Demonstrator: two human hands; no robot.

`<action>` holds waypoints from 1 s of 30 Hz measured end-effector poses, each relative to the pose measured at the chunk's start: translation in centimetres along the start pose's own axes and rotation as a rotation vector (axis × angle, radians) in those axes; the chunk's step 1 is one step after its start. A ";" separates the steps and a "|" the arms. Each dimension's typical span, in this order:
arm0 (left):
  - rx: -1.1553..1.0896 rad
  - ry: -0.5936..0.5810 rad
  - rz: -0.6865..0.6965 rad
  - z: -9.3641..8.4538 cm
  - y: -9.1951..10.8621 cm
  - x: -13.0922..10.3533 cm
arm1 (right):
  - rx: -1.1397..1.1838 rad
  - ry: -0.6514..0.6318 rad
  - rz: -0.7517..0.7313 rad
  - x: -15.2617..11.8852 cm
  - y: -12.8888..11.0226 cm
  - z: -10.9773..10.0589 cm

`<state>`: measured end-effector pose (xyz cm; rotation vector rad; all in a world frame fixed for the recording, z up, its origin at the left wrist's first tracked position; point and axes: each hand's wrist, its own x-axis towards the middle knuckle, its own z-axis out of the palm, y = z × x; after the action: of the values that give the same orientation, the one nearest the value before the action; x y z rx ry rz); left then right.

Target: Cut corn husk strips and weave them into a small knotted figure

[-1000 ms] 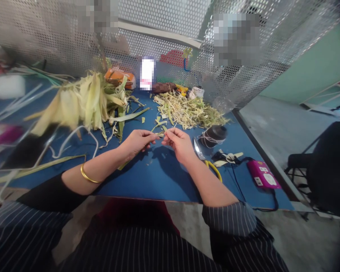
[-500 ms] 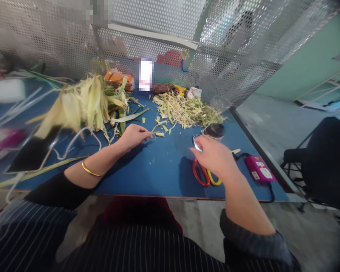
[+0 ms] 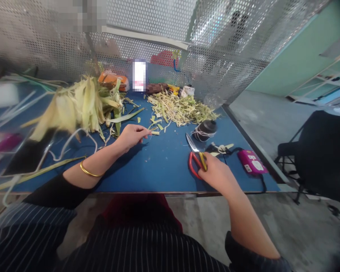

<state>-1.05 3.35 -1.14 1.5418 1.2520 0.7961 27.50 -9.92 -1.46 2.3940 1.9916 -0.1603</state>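
My left hand is closed, and its fingertips pinch a small pale husk bit just over the blue bench. One end of the bit pokes out past my fingers.

My right hand is on the scissors. My fingers touch the yellow handle and cover part of it. The red handle shows beside them. I cannot tell if my right grip is closed tight. The shiny blades point away from me, toward the back.

A black spool with pale string round it is near the blades. The pink box is on the right side. Behind the husk bit is a messy heap of cut scraps. A big bunch of long husks is on the left, with an orange pack behind it.
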 end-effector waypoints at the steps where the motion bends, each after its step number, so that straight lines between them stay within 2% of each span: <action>1: 0.006 0.011 0.044 -0.1 0.2 -0.1 | 0.041 -0.018 0.013 0.2 0.3 0.0; 5: 0.047 0.052 0.204 -0.9 0.9 -0.3 | 0.252 -0.018 0.106 0.3 1.5 0.7; 8: 0.021 0.069 0.204 -1.2 0.9 -0.2 | 0.628 0.100 0.121 -0.2 1.0 1.4; 10: -0.079 0.030 0.154 -1.2 0.8 -0.2 | 1.022 0.187 0.049 -0.3 -0.5 1.4; 12: -0.220 -0.042 0.101 -1.0 0.9 -0.3 | 1.410 0.232 -0.087 0.1 -2.7 1.0; 14: -0.340 -0.106 0.039 -0.8 1.1 -0.6 | 1.628 0.239 -0.193 1.3 -5.1 0.1; 16: -0.416 -0.151 -0.027 -0.7 1.4 -0.8 | 1.673 0.175 -0.273 3.3 -7.5 -0.8; 18: -0.458 -0.186 -0.079 -0.7 1.5 -1.0 | 1.663 0.178 -0.279 5.6 -9.5 -1.6; 22: -0.504 -0.226 -0.129 -0.9 1.5 -0.9 | 1.631 0.103 -0.318 9.2 -12.1 -1.9; 26: -0.474 -0.222 -0.171 -0.9 1.5 -0.8 | 1.581 -0.051 -0.404 9.9 -12.7 -0.8; 30: -0.437 -0.227 -0.206 -0.7 1.4 -0.8 | 1.492 -0.051 -0.375 9.2 -12.2 0.1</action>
<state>-1.41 2.76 0.49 1.0959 0.9728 0.6843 17.10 1.28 -1.86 2.1843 2.6904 -2.3671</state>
